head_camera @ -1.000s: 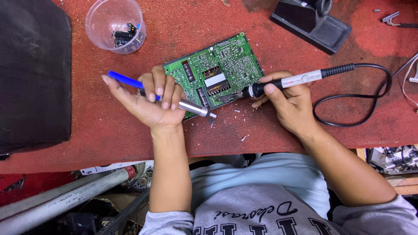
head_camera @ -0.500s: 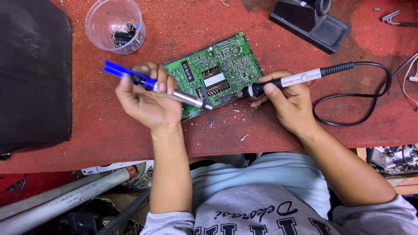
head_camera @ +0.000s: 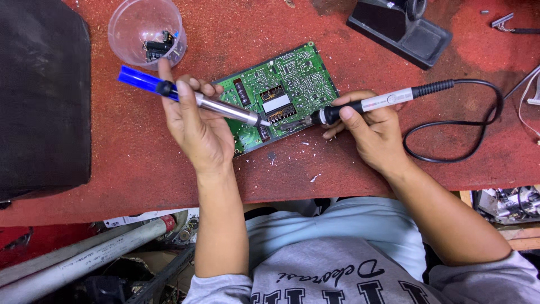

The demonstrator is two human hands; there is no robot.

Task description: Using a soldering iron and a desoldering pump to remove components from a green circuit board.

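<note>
While the person leans over the red surface (head_camera: 394, 169), the left hand (head_camera: 197, 126) is wrapped around a blue-and-silver desoldering pump (head_camera: 194, 100), thumb near its blue plunger end, nozzle angled down toward the middle of the green circuit board (head_camera: 281, 93). The right hand (head_camera: 374, 129) grips a soldering iron (head_camera: 365, 105) like a pen, its tip laid low against the board's near edge, close beside the pump's nozzle; whether the two tips actually touch the board I cannot tell. The board lies flat and slightly skewed between the two hands, with small pale flecks (head_camera: 312, 179) scattered on the surface just in front of it. The step in hand looks like heating a joint for solder removal; the next move would seem to call for holding the nozzle tight to the molten spot. The iron's black cord (head_camera: 478, 121) loops off to the right. Farther back stand a clear plastic cup (head_camera: 126, 34) holding small dark parts and a black stand (head_camera: 413, 34); a large black case (head_camera: 39, 95) lies at the left
</note>
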